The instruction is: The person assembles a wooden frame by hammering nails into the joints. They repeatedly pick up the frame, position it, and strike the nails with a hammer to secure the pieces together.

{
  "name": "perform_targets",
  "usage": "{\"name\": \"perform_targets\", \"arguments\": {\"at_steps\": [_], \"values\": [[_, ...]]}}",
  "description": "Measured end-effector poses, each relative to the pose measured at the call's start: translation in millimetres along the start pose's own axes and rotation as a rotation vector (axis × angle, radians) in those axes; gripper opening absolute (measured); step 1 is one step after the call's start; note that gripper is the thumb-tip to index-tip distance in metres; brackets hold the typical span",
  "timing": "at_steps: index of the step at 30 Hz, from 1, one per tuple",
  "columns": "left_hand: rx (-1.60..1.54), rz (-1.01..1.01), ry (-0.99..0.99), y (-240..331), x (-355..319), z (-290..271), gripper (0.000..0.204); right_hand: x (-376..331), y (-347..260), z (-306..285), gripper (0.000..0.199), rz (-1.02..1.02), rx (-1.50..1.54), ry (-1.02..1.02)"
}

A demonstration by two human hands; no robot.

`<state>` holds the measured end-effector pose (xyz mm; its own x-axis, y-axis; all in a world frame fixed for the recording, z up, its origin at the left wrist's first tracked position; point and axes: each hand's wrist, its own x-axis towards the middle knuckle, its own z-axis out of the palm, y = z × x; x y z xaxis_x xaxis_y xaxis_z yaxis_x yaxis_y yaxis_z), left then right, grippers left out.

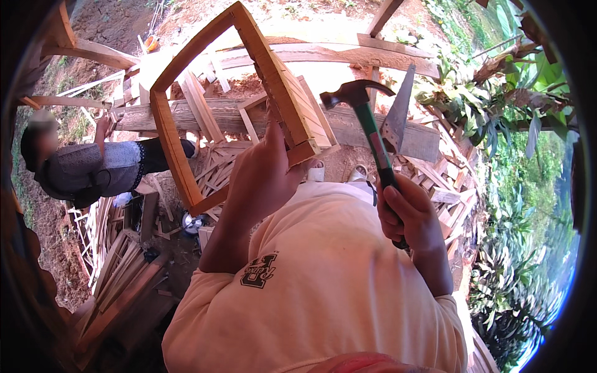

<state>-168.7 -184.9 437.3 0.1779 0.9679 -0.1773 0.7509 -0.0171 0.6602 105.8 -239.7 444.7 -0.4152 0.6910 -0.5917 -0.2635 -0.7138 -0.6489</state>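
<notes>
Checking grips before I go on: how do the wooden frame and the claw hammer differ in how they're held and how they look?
The left hand grips the wooden frame at its slatted corner; the right hand holds the claw hammer low on its handle. The frame is large, open and pale orange wood; the hammer is slim, with a dark head and green handle. Both are raised in front of the person's chest.

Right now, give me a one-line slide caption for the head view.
Left hand grips a slatted wooden frame while the right hand holds a green-handled claw hammer raised beside it, above scattered wood offcuts.
</notes>
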Motion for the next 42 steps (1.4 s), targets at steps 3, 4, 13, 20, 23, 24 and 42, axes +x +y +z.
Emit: {"name": "perform_targets", "arguments": {"at_steps": [3, 4, 13, 20, 23, 24, 42], "values": [[0.003, 0.001, 0.000, 1.5, 0.4, 1.4, 0.095, 17.8, 11.5, 9.4, 0.017, -0.297, 0.144, 0.221], [0.022, 0.032, 0.009, 0.5, 0.4, 1.8, 0.097, 15.7, 10.9, 5.4, 0.018, -0.165, 0.049, 0.114], [-0.056, 0.039, 0.019, -2.5, 2.2, 0.4, 0.091, -12.0, 19.4, -9.6, 0.019, -0.016, -0.081, 0.019], [-0.008, 0.110, 0.063, -11.7, 1.6, 6.0, 0.083, -14.4, 25.2, -7.3, 0.015, -0.162, 0.082, 0.185], [-0.013, 0.127, 0.072, -6.5, 6.0, 2.3, 0.083, -26.4, 24.3, -1.0, 0.017, 0.069, -0.176, -0.054], [-0.033, 0.129, 0.082, -8.3, 3.4, 2.0, 0.083, -29.7, 18.8, -1.0, 0.018, 0.089, -0.201, -0.059], [-0.053, 0.110, 0.071, -11.7, -0.3, -1.3, 0.064, -18.4, 19.0, -0.5, 0.017, 0.054, -0.154, -0.036]]}}
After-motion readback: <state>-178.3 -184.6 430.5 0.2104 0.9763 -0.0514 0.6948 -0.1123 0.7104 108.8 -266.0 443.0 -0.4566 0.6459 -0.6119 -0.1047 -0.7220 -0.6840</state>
